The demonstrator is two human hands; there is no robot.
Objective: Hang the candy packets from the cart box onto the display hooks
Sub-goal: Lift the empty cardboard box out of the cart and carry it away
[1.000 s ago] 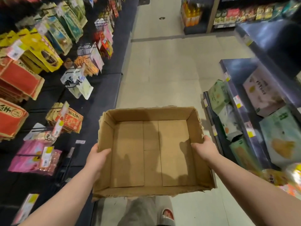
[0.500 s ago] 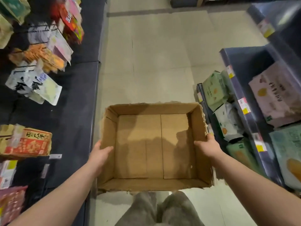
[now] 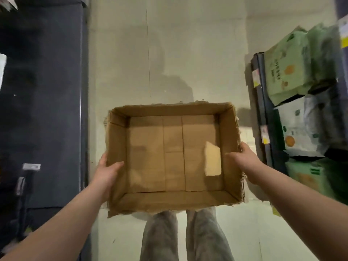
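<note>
dim, soft, greenish light falls on the pale tiled floor [image 3: 188, 53], where a faint shadow [image 3: 169, 81] lies beyond the open brown cardboard box [image 3: 173, 201]. one bright patch [image 3: 212, 159] (sharp-edged) lights the box's bottom near its right wall. the green and white snack bags [image 3: 288, 66] at right are smeared with blur; the dark left shelving [image 3: 43, 91] is near black, its edges bowed.

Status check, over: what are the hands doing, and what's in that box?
Left hand grips left wall of cardboard box, right hand the right wall. No packets inside. Nothing blocking, over.
</note>
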